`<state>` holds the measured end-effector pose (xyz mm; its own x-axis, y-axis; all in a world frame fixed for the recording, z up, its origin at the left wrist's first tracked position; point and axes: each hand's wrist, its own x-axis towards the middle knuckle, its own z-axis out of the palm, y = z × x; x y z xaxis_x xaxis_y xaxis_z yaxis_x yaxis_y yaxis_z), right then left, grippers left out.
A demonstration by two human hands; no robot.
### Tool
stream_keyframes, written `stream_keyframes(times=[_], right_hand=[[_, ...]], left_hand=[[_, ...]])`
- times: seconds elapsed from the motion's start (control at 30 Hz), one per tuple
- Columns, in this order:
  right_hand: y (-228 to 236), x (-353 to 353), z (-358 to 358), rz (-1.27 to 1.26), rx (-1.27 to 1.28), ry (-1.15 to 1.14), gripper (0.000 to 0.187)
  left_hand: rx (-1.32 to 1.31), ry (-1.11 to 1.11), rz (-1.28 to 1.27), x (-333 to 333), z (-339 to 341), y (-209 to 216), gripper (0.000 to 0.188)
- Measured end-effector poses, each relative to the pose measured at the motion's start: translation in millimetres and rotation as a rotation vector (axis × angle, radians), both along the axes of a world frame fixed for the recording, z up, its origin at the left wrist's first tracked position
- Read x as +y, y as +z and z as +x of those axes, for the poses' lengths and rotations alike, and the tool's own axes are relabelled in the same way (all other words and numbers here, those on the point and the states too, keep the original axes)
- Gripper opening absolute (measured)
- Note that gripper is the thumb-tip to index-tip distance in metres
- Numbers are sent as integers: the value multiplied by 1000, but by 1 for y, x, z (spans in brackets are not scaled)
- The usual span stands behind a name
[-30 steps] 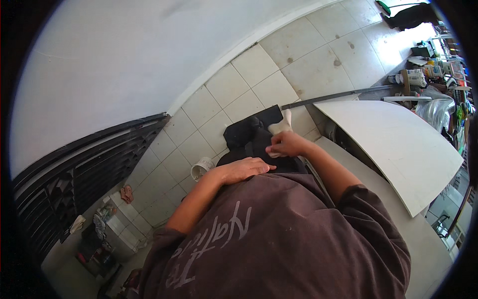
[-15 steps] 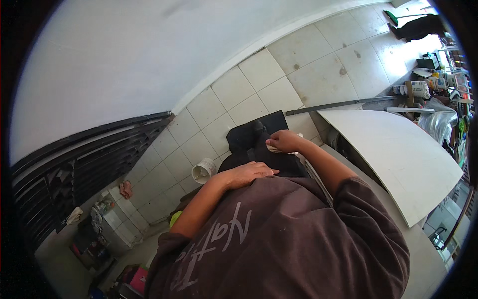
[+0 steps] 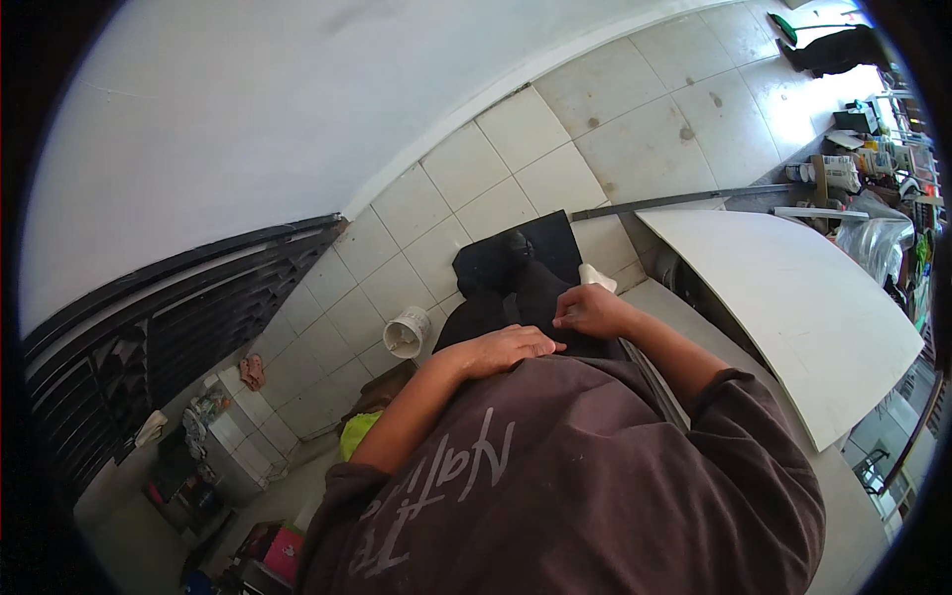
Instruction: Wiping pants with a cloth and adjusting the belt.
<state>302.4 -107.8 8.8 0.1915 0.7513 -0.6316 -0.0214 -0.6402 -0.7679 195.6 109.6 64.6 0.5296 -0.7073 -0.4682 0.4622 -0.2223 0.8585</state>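
My left hand [image 3: 509,347] lies flat over my lap at the hem of my brown shirt [image 3: 595,446], its fingers stretched out and holding nothing visible. Close by, my right hand [image 3: 592,311] is curled over my black trousers [image 3: 486,319], fingertips drawn together. Whether anything small is between them is hidden. Just beyond that hand, beside my leg, is a whitish, soft-looking thing [image 3: 597,278] whose kind I cannot make out. A flat black mat or board [image 3: 550,246] lies on the floor tiles under my dark shoe [image 3: 517,246].
A white bucket [image 3: 406,333] stands on the tiles to my left. At right a large white panel [image 3: 783,297] leans over a pale ledge. Dark louvred slats [image 3: 178,347] line the left wall; clutter [image 3: 868,169] and a dark-clothed person [image 3: 838,52] are at far right.
My right hand has drawn back toward my lap, away from the whitish thing. The cream-coloured item seen under its fingers no longer shows there. My left hand has hardly moved.
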Motion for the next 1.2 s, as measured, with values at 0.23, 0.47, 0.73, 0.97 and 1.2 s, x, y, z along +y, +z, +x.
stream_keyframes(times=[0.23,0.47,0.73,0.97,1.2], right_hand=[[-82,-7,-4,-251,-112,-25,18],[-56,12,32,-239,-8,-166,17],[-86,7,-5,-135,-174,-1,14],[-71,-6,26,-213,-140,-225,15],[-73,-10,-19,-89,-335,-64,20]], left_hand=[[-26,-88,73,-14,3,9,47],[-79,-52,57,-14,-2,7,46],[-88,-57,14,-17,7,9,51],[9,-28,-6,-17,7,-11,51],[141,-49,5,-19,18,2,52]])
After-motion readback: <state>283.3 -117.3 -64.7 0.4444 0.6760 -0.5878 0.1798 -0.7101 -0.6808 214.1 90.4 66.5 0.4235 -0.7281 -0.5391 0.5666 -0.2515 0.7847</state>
